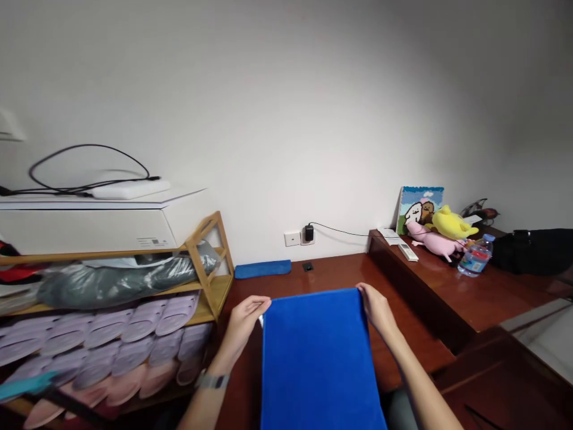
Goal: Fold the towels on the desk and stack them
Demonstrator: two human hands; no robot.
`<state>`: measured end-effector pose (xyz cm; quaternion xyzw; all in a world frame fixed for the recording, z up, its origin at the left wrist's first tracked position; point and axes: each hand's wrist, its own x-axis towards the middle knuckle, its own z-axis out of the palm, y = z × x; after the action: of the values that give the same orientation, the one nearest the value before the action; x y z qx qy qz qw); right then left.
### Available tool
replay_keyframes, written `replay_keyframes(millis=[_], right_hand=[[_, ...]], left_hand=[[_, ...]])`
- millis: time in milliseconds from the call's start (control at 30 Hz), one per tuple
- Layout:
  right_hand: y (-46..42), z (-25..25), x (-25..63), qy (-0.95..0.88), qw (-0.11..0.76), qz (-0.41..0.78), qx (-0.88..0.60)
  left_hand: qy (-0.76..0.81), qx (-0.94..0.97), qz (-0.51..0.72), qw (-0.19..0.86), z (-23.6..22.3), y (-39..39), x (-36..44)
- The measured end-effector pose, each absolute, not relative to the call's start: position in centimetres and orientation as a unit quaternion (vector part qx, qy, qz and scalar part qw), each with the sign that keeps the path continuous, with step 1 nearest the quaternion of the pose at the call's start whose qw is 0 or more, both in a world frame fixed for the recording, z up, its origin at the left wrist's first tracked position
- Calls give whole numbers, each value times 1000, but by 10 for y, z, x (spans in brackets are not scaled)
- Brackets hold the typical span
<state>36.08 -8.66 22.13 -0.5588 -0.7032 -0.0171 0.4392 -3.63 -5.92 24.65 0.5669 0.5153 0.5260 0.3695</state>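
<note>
On the left, see a wooden rack [218, 292] with a white box [89, 229] on top, and on the box a white device [129, 189] beside a looped black cable [89, 145]. Below, find a plastic-wrapped bundle [129, 283], then rows of lilac slippers [107, 327] and pink slippers [128, 382]. Nearest on the left, only blurred turquoise [27, 385]. At the far edge of the bench [333, 272], note a flat blue piece [263, 269]; on the wall [286, 137], a socket plate [292, 239] and a plugged-in black charger [309, 233], with a thin cord trailing right. Higher on the right, on a raised section [452, 298], see a remote [408, 252], a picture [421, 206], a pink toy [434, 242], a yellow toy [452, 224], a bottle [477, 257] and a black bag [532, 251].

In the middle, held up over the near part of the bench: a blue cloth [320, 358], plain, fairly smooth, top edge nearly straight, near end out of view. At its upper left corner, pinched in the left hand [246, 315], grip together on the fabric; at the upper right corner, likewise pinched in the right hand [376, 307].

Left of the cloth, just a narrow bare strip before the rack; beyond it, open wood up to the flat blue piece; rightward, more bare surface, bounded by the raised section's dark side.
</note>
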Motion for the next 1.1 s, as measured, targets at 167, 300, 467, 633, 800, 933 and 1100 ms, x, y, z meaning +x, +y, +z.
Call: replay_keyframes(millis=[167, 300, 467, 633, 800, 933, 1100], right_hand=[[-1, 138, 345, -698, 236, 69, -672], [36, 95, 342, -687, 198, 73, -695], [62, 71, 347, -696, 173, 74, -693], [73, 65, 346, -709, 159, 55, -685], [73, 67, 343, -698, 146, 21, -701], [63, 63, 304, -703, 185, -37, -686], [46, 45, 228, -807, 185, 46, -559]], left_hand=[[583, 576, 444, 363, 157, 27, -14], [618, 584, 407, 334, 112, 61, -11], [624, 605, 387, 309, 76, 86, -15], [618, 635, 381, 264, 55, 97, -17], [613, 664, 387, 182, 51, 98, -18], [590, 701, 385, 109, 50, 81, 2], [521, 790, 315, 76, 35, 63, 44]])
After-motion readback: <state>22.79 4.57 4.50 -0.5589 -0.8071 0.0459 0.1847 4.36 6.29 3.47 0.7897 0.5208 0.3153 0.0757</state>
